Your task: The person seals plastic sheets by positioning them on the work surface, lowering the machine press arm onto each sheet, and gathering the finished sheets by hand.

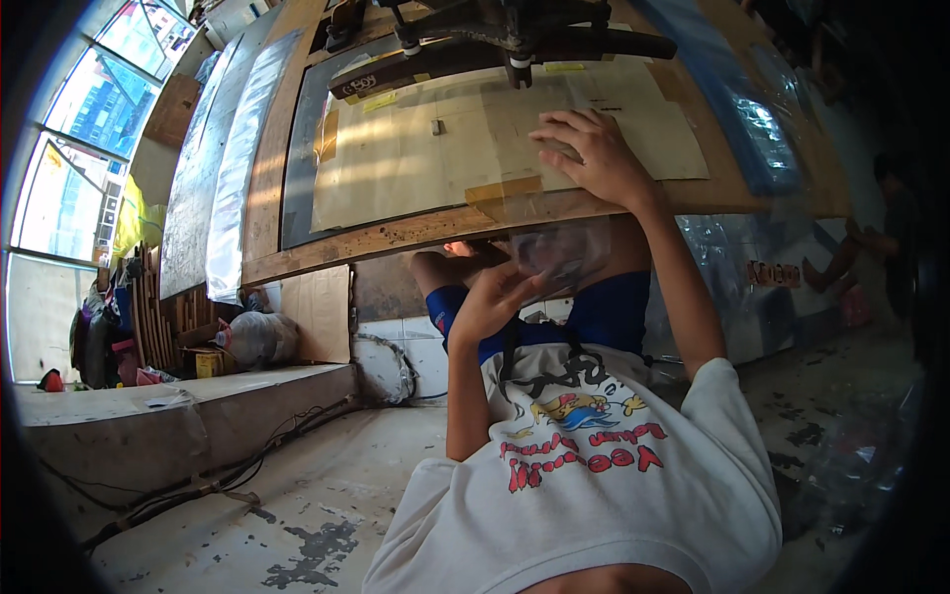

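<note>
Below the front edge of a wooden work table, my left hand [492, 305] pinches a clear plastic sheet [564, 247], thin and see-through, which hangs by the table's edge over my lap. My right hand [592, 156] is above the cream-coloured board [396, 173] on the table, its fingers apart and slightly bent. Nothing shows in its grasp, and whether the fingertips touch the board I cannot tell. A strip of amber tape [503, 191] lies at the board's front edge, left of my right hand. A small grey piece [437, 127] sits farther left on the board.
A dark metal bar [515, 57] on a frame spans the far side of the board. Clear plastic film [242, 168] lies along the table's left, with bluish film [757, 134] at the right. Wooden sticks [148, 307] stand at left. Another person [881, 238] sits far right.
</note>
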Motion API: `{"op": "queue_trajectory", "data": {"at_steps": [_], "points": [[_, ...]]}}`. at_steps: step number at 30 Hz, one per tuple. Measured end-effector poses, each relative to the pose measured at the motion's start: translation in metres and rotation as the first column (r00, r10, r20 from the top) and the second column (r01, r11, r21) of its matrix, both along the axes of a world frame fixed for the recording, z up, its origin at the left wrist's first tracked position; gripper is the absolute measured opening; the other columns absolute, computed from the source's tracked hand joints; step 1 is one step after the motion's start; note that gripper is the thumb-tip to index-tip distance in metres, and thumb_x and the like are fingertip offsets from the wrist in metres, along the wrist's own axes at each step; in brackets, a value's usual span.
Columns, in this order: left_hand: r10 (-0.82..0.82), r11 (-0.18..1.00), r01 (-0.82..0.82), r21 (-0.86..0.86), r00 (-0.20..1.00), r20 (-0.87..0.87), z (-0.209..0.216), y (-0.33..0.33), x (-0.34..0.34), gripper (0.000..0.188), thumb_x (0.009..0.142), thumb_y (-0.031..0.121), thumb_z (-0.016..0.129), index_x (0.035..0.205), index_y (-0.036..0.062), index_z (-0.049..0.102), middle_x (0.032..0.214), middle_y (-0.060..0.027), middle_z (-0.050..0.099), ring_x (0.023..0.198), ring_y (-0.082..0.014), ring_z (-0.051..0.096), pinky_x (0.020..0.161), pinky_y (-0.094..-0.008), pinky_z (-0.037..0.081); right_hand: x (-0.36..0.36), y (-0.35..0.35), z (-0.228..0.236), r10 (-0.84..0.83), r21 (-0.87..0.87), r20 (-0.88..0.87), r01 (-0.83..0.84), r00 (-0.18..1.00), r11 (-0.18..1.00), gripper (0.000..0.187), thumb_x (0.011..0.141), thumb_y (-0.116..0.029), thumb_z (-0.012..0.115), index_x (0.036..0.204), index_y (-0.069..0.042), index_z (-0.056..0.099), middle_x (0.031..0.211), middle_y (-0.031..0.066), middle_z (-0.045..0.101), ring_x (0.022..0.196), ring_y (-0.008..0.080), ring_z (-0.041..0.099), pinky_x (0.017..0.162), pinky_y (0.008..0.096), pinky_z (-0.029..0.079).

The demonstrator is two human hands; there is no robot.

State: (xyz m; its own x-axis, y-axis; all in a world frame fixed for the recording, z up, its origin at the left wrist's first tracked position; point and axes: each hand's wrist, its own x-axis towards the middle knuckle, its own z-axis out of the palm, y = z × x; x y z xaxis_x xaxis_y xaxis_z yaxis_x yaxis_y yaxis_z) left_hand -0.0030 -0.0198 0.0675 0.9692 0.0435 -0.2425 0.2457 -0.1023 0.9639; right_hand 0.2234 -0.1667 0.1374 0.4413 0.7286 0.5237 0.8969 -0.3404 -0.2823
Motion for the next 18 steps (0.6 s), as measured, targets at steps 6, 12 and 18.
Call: {"op": "queue_trajectory", "data": {"at_steps": [6, 12, 18], "points": [[0.103, 0.978, -0.076, -0.192, 0.986, 0.131, 0.014, -0.018, 0.016, 0.034, 0.099, 0.026, 0.068, 0.106, -0.0070, 0.071, 0.093, -0.0125, 0.075, 0.091, -0.0110, 0.067, 0.081, -0.0271, 0.053, 0.032, 0.018, -0.013, 0.109, 0.005, -0.082, -0.109, 0.991, 0.994, 0.026, 0.097, -0.027, 0.064, 0.118, -0.016, 0.073, 0.132, 0.0053, 0.063, 0.124, 0.0267, 0.055, 0.109, 0.0395, 0.041], [-0.006, 0.999, 0.012, -0.050, 0.992, 0.124, 0.009, -0.019, 0.025, 0.042, 0.104, 0.029, 0.058, 0.121, -0.0080, 0.065, 0.100, -0.0129, 0.074, 0.093, -0.0116, 0.065, 0.086, -0.0279, 0.052, 0.021, 0.013, 0.015, 0.113, -0.223, -0.102, -0.134, 0.988, 0.966, 0.037, 0.093, -0.044, 0.066, 0.126, -0.028, 0.070, 0.142, 0.0035, 0.058, 0.129, 0.0256, 0.053, 0.116, 0.0466, 0.031], [0.216, 0.973, -0.227, 0.032, 0.955, 0.203, 0.014, -0.037, 0.028, 0.029, 0.103, 0.015, 0.058, 0.123, -0.0041, 0.066, 0.105, -0.0127, 0.076, 0.095, -0.0136, 0.069, 0.085, -0.0281, 0.052, 0.019, 0.016, -0.008, 0.049, -0.169, 0.048, -0.040, 0.998, 0.985, 0.048, 0.090, -0.058, 0.064, 0.133, -0.035, 0.066, 0.154, 0.0060, 0.046, 0.142, 0.0278, 0.039, 0.119, 0.0478, 0.025]]}}
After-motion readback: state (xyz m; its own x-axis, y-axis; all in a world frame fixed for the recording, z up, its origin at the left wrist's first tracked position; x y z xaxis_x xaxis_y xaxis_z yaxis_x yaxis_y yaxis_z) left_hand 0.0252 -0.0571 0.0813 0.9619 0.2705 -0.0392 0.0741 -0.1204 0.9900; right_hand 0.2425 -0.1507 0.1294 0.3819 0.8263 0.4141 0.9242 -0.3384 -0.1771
